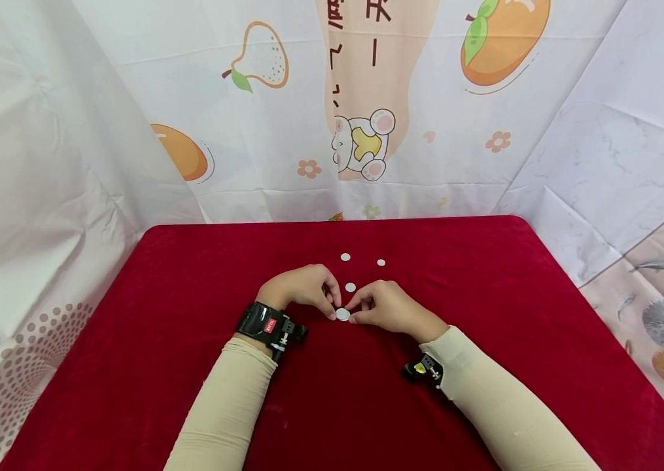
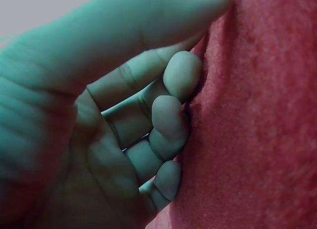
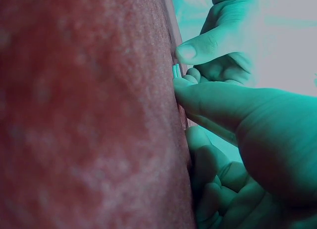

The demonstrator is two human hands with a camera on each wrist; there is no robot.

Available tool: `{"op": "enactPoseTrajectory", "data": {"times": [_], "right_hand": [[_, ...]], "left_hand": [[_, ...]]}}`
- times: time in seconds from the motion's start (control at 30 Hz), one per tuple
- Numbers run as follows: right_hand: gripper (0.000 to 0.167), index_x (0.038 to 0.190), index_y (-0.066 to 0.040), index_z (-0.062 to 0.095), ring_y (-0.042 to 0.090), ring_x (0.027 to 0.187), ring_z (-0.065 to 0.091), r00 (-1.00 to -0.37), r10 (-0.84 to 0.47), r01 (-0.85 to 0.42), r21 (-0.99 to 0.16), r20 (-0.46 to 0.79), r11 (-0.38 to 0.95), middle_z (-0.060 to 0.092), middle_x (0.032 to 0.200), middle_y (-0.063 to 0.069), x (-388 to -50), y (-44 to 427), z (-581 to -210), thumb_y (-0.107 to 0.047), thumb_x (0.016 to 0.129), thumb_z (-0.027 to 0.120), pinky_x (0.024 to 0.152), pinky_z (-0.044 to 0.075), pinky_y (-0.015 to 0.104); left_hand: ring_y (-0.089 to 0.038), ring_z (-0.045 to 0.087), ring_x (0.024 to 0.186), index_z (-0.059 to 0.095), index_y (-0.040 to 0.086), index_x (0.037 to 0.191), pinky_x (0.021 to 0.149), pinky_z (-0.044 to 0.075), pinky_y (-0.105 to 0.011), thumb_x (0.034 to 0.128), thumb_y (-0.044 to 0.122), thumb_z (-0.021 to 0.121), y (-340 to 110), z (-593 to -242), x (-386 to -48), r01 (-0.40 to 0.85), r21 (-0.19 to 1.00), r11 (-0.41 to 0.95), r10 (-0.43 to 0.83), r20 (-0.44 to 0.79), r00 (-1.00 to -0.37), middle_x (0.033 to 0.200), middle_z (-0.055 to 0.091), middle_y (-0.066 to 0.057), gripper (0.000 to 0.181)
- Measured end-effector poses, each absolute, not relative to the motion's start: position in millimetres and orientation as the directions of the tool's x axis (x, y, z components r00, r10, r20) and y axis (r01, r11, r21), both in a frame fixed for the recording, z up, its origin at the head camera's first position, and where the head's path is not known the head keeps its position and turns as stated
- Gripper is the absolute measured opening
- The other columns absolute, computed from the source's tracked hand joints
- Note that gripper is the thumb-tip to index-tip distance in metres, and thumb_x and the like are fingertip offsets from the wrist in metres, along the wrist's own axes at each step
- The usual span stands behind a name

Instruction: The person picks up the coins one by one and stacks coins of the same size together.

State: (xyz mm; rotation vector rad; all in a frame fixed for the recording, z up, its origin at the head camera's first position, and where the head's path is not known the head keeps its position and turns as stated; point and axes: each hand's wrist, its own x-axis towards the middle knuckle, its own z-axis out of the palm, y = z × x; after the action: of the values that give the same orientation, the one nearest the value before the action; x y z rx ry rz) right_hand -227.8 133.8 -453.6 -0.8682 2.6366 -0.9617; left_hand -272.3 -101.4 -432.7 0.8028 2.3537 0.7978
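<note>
Two thin white discs (image 1: pixel 342 314) (image 3: pixel 176 70) lie stacked flat on the red cloth, seen edge-on in the right wrist view. My left hand (image 1: pixel 308 288) (image 2: pixel 124 110) has its thumb and index fingertips at the stack's left edge, other fingers curled against the cloth. From the right, my right hand (image 1: pixel 393 307) (image 3: pixel 247 135) holds the edge between thumb and index finger. The left wrist view does not show the discs, hidden beyond the thumb.
Beyond the hands lie three single white discs: a near one (image 1: pixel 350 287), a far left one (image 1: pixel 345 257) and a far right one (image 1: pixel 381 262). The red-covered table (image 1: pixel 220 255) meets a printed white curtain (image 1: pixel 237 157) at the back.
</note>
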Motion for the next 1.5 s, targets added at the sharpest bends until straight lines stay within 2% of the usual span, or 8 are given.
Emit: {"op": "enactPoseTrajectory", "data": {"times": [1.5], "right_hand": [[0.012,0.097,-0.028,0.083,0.005,0.059,0.051,-0.811,-0.584,-0.469,-0.633,0.032,0.616,0.067,0.067,-0.015,-227.0,133.8,-453.4,-0.022,0.087,0.085,0.055,0.042,0.022]], "left_hand": [[-0.011,0.059,0.066,0.082,0.023,0.082,0.062,0.048,-0.026,0.0798,0.016,0.089,-99.8,-434.4,-271.7,0.367,0.665,0.650,0.672,-0.277,-0.687,0.070,0.071,0.001,0.010]]}}
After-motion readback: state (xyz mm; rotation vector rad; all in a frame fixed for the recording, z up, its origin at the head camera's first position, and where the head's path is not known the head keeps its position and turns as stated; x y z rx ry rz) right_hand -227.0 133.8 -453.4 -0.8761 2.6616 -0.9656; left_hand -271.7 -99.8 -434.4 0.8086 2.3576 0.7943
